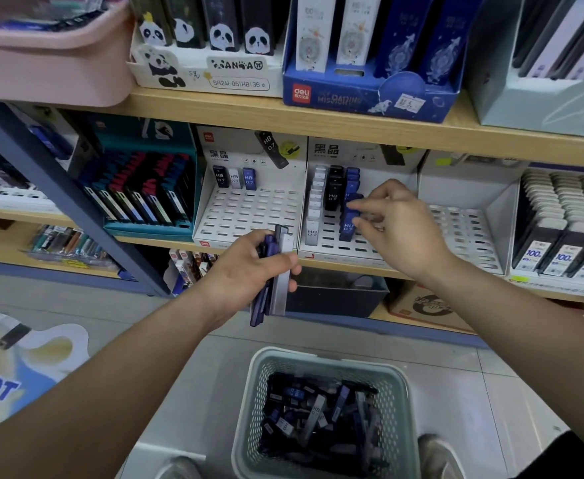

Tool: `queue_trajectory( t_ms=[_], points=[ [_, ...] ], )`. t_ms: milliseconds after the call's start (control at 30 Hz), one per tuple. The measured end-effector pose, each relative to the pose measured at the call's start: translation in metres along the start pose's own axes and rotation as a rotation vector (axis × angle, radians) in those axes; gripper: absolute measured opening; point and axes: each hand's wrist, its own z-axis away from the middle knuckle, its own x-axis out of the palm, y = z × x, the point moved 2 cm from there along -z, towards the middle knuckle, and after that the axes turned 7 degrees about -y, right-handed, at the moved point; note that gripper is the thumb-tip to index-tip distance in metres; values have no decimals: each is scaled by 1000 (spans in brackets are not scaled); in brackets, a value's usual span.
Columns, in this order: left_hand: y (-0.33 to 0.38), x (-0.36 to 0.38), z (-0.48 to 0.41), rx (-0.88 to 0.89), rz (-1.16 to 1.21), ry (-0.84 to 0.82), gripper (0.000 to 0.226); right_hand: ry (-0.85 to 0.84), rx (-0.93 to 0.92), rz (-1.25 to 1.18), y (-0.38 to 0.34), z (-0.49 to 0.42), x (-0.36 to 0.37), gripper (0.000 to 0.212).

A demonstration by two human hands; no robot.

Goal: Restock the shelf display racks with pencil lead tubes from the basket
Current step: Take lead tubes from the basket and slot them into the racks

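stationery shop: stocked display racks (249, 216)

Plastic perforated basket (325, 361), matt wood shelf (214, 108), glossy plastic lead tubes (280, 271).

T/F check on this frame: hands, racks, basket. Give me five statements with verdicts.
1. The left hand holds several lead tubes. True.
2. The right hand is inside the basket. False: it is at the middle rack, on a blue tube.
3. The basket is empty. False: tubes lie in it.
4. The left rack has only three tubes, in its back row. True.
5. The middle rack's white column sits right of the blue one. False: left.
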Motion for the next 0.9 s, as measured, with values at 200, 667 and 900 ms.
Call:
queue_trajectory(
  t_ms=[200,667,900],
  points=[
    [4,11,2,-1,66,-85,20,-275,37,-551,-48,11,3,13],
    [-1,18,4,2,102,-168,25,-424,282,-970,-49,20,4,7],
    [-3,19,3,6,54,-178,22,-310,241,-1025,-48,18,-7,5]
  ],
)
